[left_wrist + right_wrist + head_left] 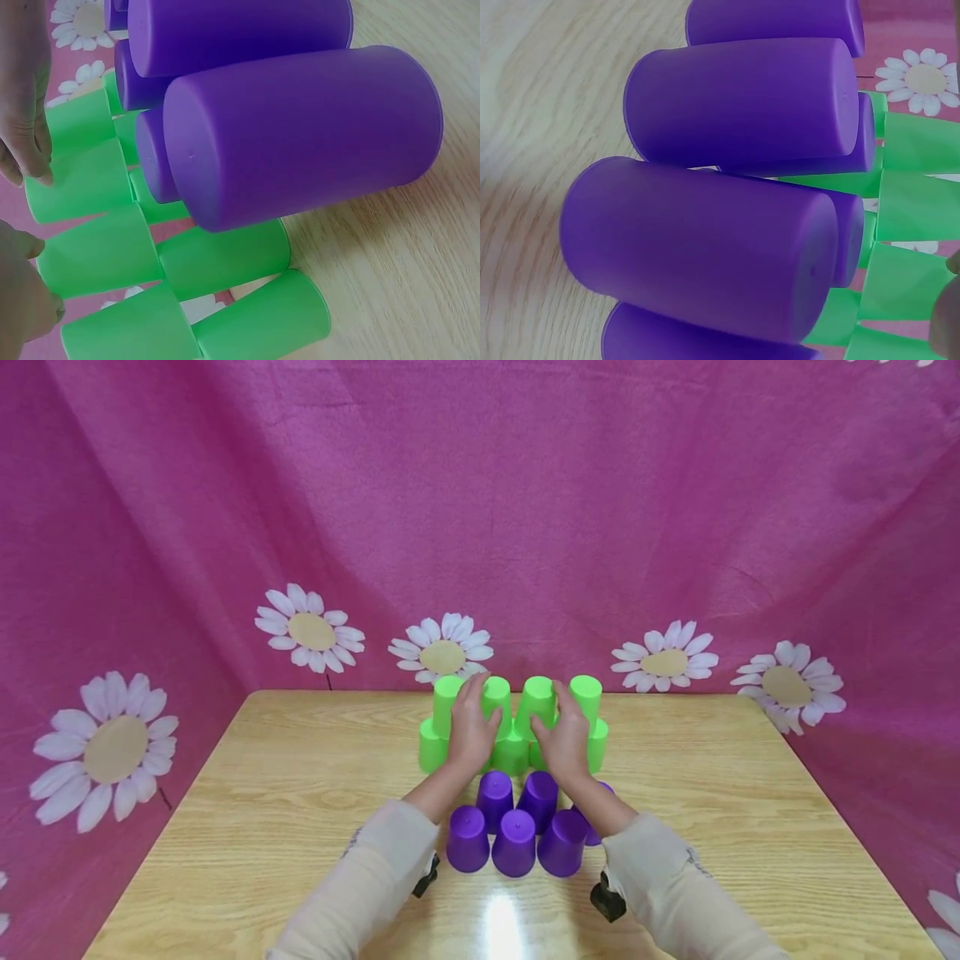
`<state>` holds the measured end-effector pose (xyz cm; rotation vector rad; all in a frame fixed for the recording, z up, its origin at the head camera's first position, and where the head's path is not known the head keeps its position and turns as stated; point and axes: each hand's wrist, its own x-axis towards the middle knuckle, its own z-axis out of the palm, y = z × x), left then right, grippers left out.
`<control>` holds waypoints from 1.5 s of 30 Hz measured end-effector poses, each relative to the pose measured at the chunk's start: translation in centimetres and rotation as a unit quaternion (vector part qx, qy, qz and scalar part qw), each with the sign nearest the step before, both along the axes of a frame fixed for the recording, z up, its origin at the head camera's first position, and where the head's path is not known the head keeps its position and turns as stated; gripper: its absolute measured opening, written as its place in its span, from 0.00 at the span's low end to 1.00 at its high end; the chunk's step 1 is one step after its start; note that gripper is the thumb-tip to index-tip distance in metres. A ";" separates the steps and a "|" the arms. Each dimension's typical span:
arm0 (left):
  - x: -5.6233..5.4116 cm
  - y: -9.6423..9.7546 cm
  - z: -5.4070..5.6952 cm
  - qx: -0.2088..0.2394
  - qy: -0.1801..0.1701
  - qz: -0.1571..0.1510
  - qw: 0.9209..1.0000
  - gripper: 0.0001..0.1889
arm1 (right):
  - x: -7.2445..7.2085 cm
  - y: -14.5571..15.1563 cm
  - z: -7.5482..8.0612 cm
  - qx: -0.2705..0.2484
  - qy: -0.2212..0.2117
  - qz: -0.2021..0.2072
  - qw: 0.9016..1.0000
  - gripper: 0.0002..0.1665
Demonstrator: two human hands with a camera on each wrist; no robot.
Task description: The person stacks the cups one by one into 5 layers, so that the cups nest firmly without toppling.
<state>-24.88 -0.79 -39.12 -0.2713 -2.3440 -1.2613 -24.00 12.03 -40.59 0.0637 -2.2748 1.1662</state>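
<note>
Several green cups stand upside down in two tiers near the table's back. My left hand (471,731) has its thumb and fingers about the second upper green cup (497,695) from the left. Beside it, my right hand (567,739) pinches the third upper green cup (537,697), which leans slightly. Both cups rest at the lower tier's tops. In the left wrist view, fingertips of both hands touch the closed ends of these cups. The right wrist view catches only part of my right hand (946,319) at its edge. Parts of the lower green cups (512,754) are hidden.
Several purple cups (514,843) stand upside down in rows between my forearms, close in front of the green ones; my right forearm partly covers one purple cup (592,835). A pink cloth (487,527) with daisies hangs behind the wooden table (300,793).
</note>
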 end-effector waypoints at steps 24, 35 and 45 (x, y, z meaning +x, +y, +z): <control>3.1 -4.3 -1.9 0.018 0.037 -0.041 0.998 0.22 | 3.2 4.7 -0.4 0.056 0.015 0.105 0.993 0.27; 5.0 -5.7 -3.1 0.031 -0.028 -0.075 0.996 0.24 | 4.7 7.1 -1.9 0.074 0.002 0.130 0.989 0.27; 6.2 -6.5 -4.7 0.051 -0.083 -0.089 0.991 0.25 | 6.1 8.3 -3.0 0.086 0.011 0.140 0.986 0.27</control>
